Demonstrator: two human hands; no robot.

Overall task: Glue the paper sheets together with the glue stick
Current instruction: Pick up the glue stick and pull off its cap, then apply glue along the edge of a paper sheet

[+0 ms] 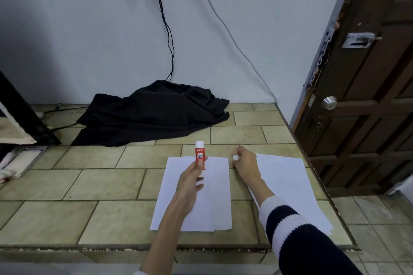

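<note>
Tiled counter — glue stick upright in left grip, above paper sheets.

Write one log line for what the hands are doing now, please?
left hand: holds glue stick upright | right hand: pinches small white piece, maybe cap | paper sheets: flat on counter

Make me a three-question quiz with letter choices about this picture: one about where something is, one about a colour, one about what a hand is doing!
1. Where is the black cloth?
A. by the wall
B. on the paper
C. by the door

2. What colour is the glue stick label?
A. blue
B. red
C. green

3. What is the left hand doing?
A. lying flat
B. pointing
C. holding the glue stick

Answers:
1 A, it lies on the tiled counter against the wall.
2 B, the label is red with white letters.
3 C, its fingers wrap the stick above the left paper sheet.
</note>
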